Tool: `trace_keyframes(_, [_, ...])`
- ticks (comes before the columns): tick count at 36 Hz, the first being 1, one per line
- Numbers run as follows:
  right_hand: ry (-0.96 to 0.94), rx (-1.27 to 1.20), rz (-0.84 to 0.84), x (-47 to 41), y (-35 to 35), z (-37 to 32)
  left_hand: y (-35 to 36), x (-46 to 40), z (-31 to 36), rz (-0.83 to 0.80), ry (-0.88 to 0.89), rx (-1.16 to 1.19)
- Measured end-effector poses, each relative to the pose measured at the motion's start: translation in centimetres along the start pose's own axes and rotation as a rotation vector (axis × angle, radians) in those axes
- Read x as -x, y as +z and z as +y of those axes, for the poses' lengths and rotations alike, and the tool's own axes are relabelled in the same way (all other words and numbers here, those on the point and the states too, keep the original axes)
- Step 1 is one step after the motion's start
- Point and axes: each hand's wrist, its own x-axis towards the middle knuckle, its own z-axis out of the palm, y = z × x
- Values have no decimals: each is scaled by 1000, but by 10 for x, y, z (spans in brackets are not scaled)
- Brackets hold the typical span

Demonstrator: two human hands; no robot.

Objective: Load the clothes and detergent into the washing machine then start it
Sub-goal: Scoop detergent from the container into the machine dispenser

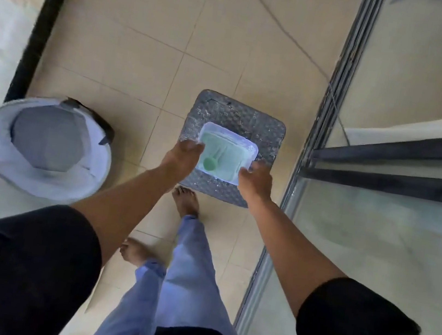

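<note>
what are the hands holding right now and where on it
Both hands hold a clear plastic container of pale green detergent powder with a green scoop inside. The left hand grips its left edge, the right hand its near right corner, over a grey stool.

Bright soft daylight, faint shadows, slight motion blur, wide-angle bending at edges

Beige tiled floor (151, 50), grey patterned stool (265, 129), sliding-door track (339, 79), perhaps a cable (286, 30) across tiles.
</note>
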Motion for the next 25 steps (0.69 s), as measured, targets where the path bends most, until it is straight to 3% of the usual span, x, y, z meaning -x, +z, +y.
trace_keyframes(8, [-117,103,78,15,-4,-15,-11,18,6,71,20,40])
trace_keyframes(15, [-301,101,90,58,-10,-70,-51,73,26,166,67,110])
trace_keyframes(25, [-670,115,17,160,-3,-173,-145,167,6,545,225,182])
